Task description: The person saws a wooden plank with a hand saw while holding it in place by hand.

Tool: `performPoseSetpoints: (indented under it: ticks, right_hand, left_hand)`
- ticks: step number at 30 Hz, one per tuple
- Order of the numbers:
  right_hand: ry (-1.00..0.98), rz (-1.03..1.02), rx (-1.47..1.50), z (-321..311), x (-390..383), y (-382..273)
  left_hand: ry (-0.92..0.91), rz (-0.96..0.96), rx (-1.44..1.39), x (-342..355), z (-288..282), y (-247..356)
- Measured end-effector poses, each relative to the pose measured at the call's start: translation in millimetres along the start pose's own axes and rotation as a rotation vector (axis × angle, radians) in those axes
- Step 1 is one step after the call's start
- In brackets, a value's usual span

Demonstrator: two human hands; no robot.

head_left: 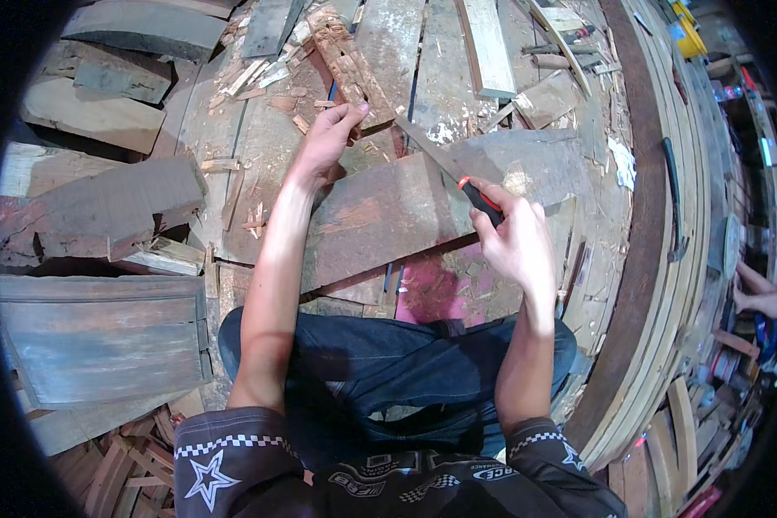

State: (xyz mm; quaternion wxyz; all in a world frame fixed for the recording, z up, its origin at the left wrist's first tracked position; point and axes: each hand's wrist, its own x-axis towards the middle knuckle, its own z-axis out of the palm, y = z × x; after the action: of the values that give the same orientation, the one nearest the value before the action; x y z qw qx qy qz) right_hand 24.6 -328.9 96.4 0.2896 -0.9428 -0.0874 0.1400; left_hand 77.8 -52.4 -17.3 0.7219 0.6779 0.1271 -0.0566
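Note:
My right hand (520, 242) is wrapped round the red-and-black handle of a flat metal tool (432, 150), which looks like a file. Its narrow blade points away and to the left, toward my left hand (326, 142). The left fingers are pinched on a small dark brown piece of wood (376, 129) close to the blade's tip; whether the two touch I cannot tell. Just beyond lies a rough, splintered reddish-brown wood strip (347, 60). Below both hands a wide, weathered board (380, 211) lies slantwise in front of my crossed legs.
Thick old wood blocks (104, 203) and a panelled board (104, 337) are stacked at the left. A pale wood bar (485, 52) lies at the far side, among chips and shavings. Long planks (639, 285) run along the right, with a black-handled tool (672, 194) on them.

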Motion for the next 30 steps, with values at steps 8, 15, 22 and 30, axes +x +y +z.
performPoseSetpoints:
  ticks: [8, 15, 22, 30]
  right_hand:
    - [0.016, 0.040, 0.045, 1.8, 1.1, -1.7]
    - [0.021, 0.020, 0.045, 2.2, 0.6, -1.9]
    - [0.022, 0.021, 0.062, -1.3, -0.7, -5.9]
    - [0.037, 0.008, 0.040, 4.1, -0.9, -6.0]
  left_hand:
    - [0.006, -0.005, 0.021, -0.3, -0.5, -0.9]
    - [0.023, -0.012, 0.022, -0.1, 1.1, 1.4]
    - [0.015, -0.016, 0.022, -0.7, 1.4, 3.1]
    - [-0.001, -0.038, 0.010, 1.2, 1.3, -0.8]
